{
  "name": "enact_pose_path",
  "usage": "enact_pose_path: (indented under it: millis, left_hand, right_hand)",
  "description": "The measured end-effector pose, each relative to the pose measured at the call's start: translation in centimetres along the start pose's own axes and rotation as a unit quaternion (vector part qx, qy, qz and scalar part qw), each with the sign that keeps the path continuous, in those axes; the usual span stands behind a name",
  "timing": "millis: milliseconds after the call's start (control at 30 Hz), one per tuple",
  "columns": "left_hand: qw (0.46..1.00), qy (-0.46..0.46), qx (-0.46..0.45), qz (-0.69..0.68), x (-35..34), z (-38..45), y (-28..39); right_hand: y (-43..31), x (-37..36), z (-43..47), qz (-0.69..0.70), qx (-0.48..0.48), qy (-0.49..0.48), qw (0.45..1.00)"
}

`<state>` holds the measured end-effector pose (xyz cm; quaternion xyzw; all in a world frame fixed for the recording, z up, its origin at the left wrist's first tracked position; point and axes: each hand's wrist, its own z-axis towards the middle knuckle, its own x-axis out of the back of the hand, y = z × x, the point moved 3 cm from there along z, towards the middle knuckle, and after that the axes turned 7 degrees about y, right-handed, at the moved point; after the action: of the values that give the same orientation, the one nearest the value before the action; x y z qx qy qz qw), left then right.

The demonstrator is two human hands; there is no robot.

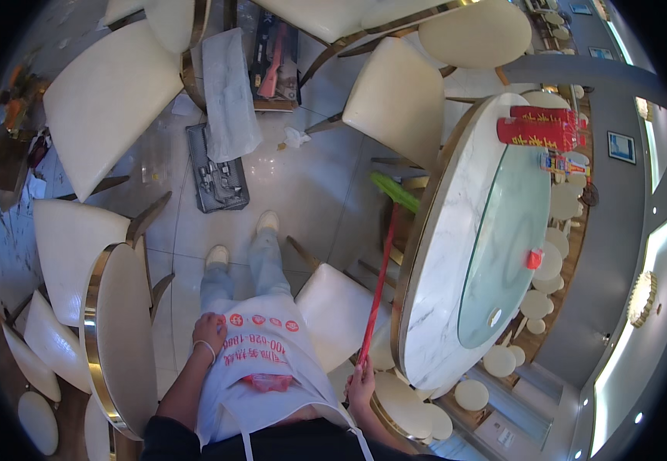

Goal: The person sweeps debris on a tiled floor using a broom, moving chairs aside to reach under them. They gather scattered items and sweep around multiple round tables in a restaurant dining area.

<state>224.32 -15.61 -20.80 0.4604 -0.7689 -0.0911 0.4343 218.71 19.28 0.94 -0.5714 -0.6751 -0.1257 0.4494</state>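
My right hand (361, 381) is closed around the red handle of a broom (380, 282). Its green head (395, 191) is at floor level beside the round marble-topped table (440, 259), partly behind the table's edge. My left hand (209, 331) rests against the white apron (264, 346) at my hip, with fingers bent; whether it pinches the cloth cannot be told. Something red shows in the apron's pocket (270, 382). On the tiled floor ahead of my shoes lie a dark open case (221, 181), a white plastic wrapping (229, 92) and a box with a toy gun pictured or packed in it (275, 63).
Cream chairs (117, 98) stand left, ahead and beside the table, their legs reaching into the walkway. Crumpled tissue (295, 138) lies on the floor. Red bottles (535, 133) and a small red item (534, 259) are on the table. A cream chair seat (339, 314) stands close by on the right.
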Motion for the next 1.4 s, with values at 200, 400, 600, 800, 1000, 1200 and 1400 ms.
enact_pose_path:
  millis: [200,400,600,800,1000,1200,1400]
  left_hand:
    - [0.996,-0.039,0.070,-0.028,1.1,0.2,0.3]
    - [0.997,-0.019,0.059,-0.036,1.5,0.2,0.7]
    - [0.996,-0.038,0.079,0.014,1.5,1.0,1.6]
    - [0.997,-0.032,0.064,-0.020,2.5,1.4,1.3]
    - [0.998,0.005,0.053,-0.014,1.9,1.0,1.2]
    - [0.997,-0.022,0.073,-0.001,1.7,1.3,1.4]
    - [0.995,-0.034,0.098,-0.010,2.7,-0.2,1.1]
  right_hand:
    - [2.3,2.3,1.7,-0.177,0.113,0.052,0.976]
    - [5.1,5.4,1.6,-0.167,0.094,0.010,0.981]
    - [-0.9,-6.8,10.4,-0.021,-0.098,-0.109,0.989]
    - [-8.5,-10.9,22.8,0.164,-0.007,-0.072,0.984]
    - [-2.8,-3.9,10.9,0.099,-0.006,-0.106,0.989]
    - [-2.3,1.9,-1.0,-0.029,-0.088,-0.140,0.986]
    - [-3.5,3.4,-3.9,-0.042,-0.222,-0.296,0.928]
